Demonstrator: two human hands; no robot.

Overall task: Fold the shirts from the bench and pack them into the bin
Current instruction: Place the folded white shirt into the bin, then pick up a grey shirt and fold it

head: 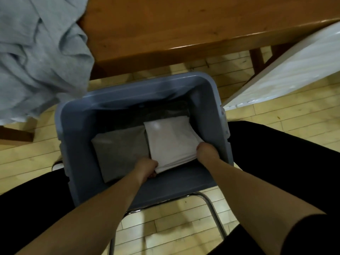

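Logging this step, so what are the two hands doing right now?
Left hand: grips the near edge of the folded white shirt.
Right hand: grips the same shirt's right edge.

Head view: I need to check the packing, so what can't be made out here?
- Fingertips of left hand and right hand: tucked under the white shirt.
- Bin bottom: dark, covered by the grey shirt.
- Light blue garment: cut off by the left edge.
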